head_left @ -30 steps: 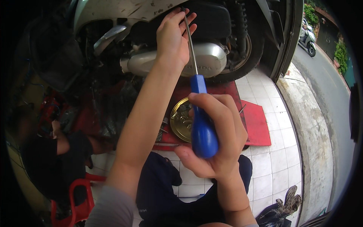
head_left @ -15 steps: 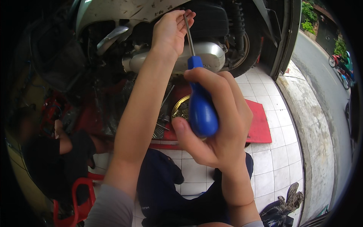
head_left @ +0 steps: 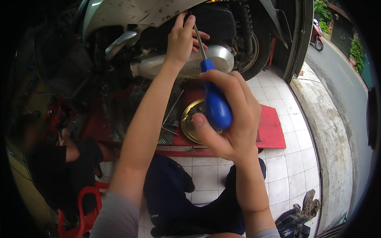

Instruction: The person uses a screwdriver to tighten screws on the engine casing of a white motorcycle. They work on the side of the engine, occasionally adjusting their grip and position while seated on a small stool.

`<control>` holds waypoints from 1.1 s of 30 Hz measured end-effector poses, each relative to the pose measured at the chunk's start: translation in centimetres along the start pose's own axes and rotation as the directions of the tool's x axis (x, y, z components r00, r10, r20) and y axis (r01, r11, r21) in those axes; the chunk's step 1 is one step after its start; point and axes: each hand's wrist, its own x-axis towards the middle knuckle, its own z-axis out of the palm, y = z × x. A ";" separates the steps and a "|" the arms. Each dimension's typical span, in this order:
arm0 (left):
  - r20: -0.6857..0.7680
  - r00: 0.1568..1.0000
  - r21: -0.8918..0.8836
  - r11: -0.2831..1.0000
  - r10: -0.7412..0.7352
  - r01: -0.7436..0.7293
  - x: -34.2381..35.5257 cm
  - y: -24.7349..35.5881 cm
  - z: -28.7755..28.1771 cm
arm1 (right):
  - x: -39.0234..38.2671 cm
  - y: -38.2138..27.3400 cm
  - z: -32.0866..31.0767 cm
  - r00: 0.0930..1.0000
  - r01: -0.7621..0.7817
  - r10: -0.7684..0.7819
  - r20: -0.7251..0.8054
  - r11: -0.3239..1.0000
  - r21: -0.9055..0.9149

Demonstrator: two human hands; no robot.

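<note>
My right hand (head_left: 238, 115) is closed around the blue handle of a screwdriver (head_left: 217, 105). The long metal shaft points up and slightly left, toward the lower edge of a scuffed pale body panel (head_left: 139, 14) on a scooter. My left hand (head_left: 183, 45) is raised beside the shaft's upper end, its fingers apart, some of them reaching past the shaft. Its thumb and index finger are close to the panel edge and the screwdriver's tip. Shadow hides what the tip touches. Below the hands is the scooter's silver engine cover (head_left: 190, 63).
A round gold tray (head_left: 188, 133) holding small parts rests on the red platform (head_left: 272, 129), with metal tools (head_left: 172, 107) beside it. At left, a person in dark clothes (head_left: 47, 170) sits by a red plastic chair (head_left: 85, 198). A scooter (head_left: 316, 37) is on the road at right.
My left hand has turned and spread its fingers, moving slightly down and right. The screwdriver and my right hand have shifted slightly; the right hand still grips the handle.
</note>
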 end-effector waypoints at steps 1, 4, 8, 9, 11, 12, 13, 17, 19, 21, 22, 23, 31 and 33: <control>0.010 1.000 0.045 0.999 0.027 -0.028 0.1 -0.2 -0.1 | 0.0 0.1 0.0 1.000 0.011 -0.011 -0.004 1.000 0.003; 0.050 0.998 0.150 0.988 0.025 -0.032 0.1 -0.1 -0.3 | 0.2 0.5 -0.1 0.999 0.040 -0.040 -0.012 0.999 -0.008; 0.104 0.993 0.159 0.986 -0.060 0.043 0.2 0.1 -1.1 | 0.6 0.6 -0.3 0.997 0.070 -0.070 0.014 0.997 0.019; 0.112 0.990 0.191 0.979 -0.089 0.067 0.1 0.2 -1.5 | 0.5 0.7 -0.1 0.999 0.050 -0.050 0.000 0.998 0.027; 0.098 0.989 0.243 0.966 -0.114 0.087 0.0 0.4 -1.4 | 0.5 1.1 0.4 1.000 0.012 -0.011 -0.026 0.999 0.036; 0.077 0.991 0.264 0.961 -0.108 0.084 -0.1 0.5 -1.0 | 0.6 1.2 0.4 0.999 0.023 -0.022 -0.032 0.999 0.034; 0.056 0.993 0.284 0.955 -0.102 0.082 -0.1 0.6 -0.7 | 0.8 1.3 0.4 0.999 0.034 -0.033 -0.039 0.999 0.031; 0.134 0.983 0.349 0.934 -0.122 0.069 0.6 0.9 -1.7 | 1.3 1.4 0.8 0.998 0.039 -0.036 -0.043 0.997 0.064; 0.135 0.978 0.364 0.926 -0.162 0.103 0.9 1.3 -1.9 | 1.7 1.2 0.8 0.999 0.027 -0.025 -0.032 0.998 0.048; 0.134 0.973 0.368 0.921 -0.186 0.125 1.0 1.7 -1.8 | 2.0 1.4 1.0 0.998 0.054 -0.053 -0.040 0.998 0.033; 0.136 0.976 0.377 0.920 -0.173 0.111 0.9 1.9 -1.7 | 2.3 1.7 1.1 0.995 0.088 -0.087 -0.053 0.996 0.025; 0.138 0.978 0.386 0.918 -0.159 0.095 0.8 2.3 -1.6 | 2.5 1.8 1.1 0.991 0.119 -0.118 -0.061 0.993 0.015; 0.132 0.982 0.379 0.922 -0.132 0.073 1.0 2.9 -1.5 | 3.6 1.1 1.0 0.988 0.144 -0.146 -0.042 0.988 -0.046; 0.108 0.972 0.335 0.928 -0.207 0.160 1.1 3.0 -1.6 | 3.5 0.6 1.5 0.993 0.121 -0.121 -0.010 0.991 -0.051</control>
